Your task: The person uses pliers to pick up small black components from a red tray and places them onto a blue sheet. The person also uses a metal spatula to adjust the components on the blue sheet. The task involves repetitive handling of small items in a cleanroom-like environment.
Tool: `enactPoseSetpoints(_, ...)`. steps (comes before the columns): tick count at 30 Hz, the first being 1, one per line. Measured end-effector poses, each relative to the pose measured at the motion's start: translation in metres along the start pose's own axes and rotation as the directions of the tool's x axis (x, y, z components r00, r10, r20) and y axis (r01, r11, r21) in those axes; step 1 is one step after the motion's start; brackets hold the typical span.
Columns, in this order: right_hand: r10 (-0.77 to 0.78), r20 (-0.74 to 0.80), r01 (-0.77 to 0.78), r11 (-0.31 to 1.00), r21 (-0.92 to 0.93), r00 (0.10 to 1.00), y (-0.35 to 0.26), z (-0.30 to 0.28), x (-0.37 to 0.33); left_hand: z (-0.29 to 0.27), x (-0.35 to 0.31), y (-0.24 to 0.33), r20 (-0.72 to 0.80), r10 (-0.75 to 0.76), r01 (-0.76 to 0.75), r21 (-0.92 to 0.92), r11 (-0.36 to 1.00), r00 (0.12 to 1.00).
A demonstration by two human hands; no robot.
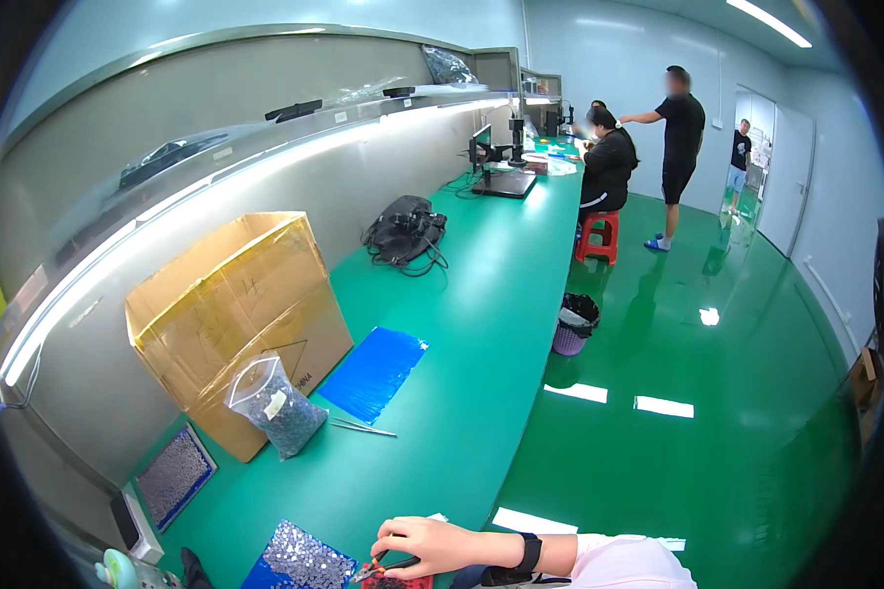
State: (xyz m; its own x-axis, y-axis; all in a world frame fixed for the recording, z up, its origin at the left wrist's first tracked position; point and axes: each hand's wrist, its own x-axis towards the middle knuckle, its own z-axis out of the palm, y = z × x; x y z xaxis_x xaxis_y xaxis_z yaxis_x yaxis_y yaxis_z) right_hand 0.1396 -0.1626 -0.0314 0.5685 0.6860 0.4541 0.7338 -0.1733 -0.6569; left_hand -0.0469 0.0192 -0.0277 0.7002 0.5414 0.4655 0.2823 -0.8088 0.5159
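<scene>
At the lower edge my right hand (417, 545) is closed around small pliers (366, 570) with red and black showing. It hangs over a red tray (411, 582) of dark bits, cut off by the picture's rim. A black band (528, 555) circles that wrist. Just left of the pliers lies a blue sheet (268, 572) covered with small silvery pieces (309, 558). My left hand is out of the picture. Farther up the bench are metal tweezers (363, 428) and a clear zip bag (283, 412) full of small dark pieces.
A cardboard box (255, 294), a plain blue sheet (375, 375), a black bag (408, 234) and a framed panel (177, 476) sit on the green bench (462, 393). Beyond are a seated person (609, 162), a standing person (680, 137), a red stool (599, 239) and a bin (574, 329).
</scene>
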Motion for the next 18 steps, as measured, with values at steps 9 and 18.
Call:
enactPoseSetpoints(9, -0.025, -0.151, 0.018, 0.999, -0.045, 0.988, -0.001, -0.014, -0.004, -0.007, -0.012, -0.014, -0.168, 0.030, -0.002, 0.166, 0.986, 0.985)
enactPoseSetpoints(18, -0.030, -0.197, 0.020, 0.998, -0.052, 0.980, 0.004, -0.012, -0.004, -0.015, -0.019, -0.032, -0.071, -0.108, 0.112, 0.048, 0.993, 0.992)
